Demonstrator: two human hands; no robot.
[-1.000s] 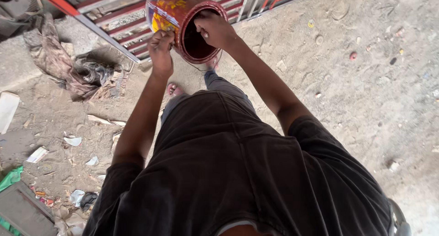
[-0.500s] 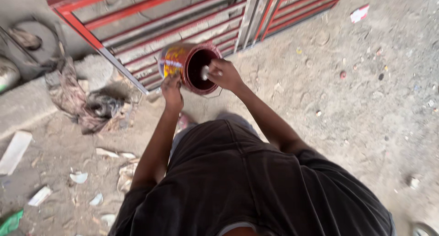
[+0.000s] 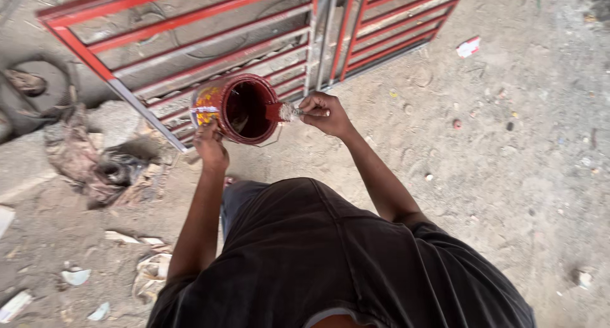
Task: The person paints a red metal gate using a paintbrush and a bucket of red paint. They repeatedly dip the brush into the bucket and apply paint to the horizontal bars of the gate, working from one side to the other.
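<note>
1. Far left, ground level: a heap of crumpled rags (image 3: 95, 166) lies on the dusty floor (image 3: 508, 175), well apart from your hands, with scraps of litter nearer the lower edge.
2. Your left hand (image 3: 211, 149) is closed on the underside of the paint can (image 3: 238, 109), fingers wrapped round its base. The can is held in the air, clear of the floor, in front of your chest.
3. The paint can is tipped on its side, so that its long axis runs roughly level and its open mouth faces right, toward your other hand. Its rim and inner wall are coated dark red; the outer wall carries a yellow and multicoloured label on the left. A thin wire bail hangs below the mouth.
4. The paintbrush (image 3: 286, 112) lies crosswise to the mouth of the can, its red-loaded bristles touching the right-hand rim and its handle pointing right.
5. Your right hand (image 3: 325, 112) is clenched round the brush handle, just beside the rim. It is the hand nearer the opening; the opening lies directly to its left.
6. Behind both hands, a metal gate (image 3: 190, 36) of red-painted bars lies flat on the ground, with some bars at its centre unpainted grey.
</note>
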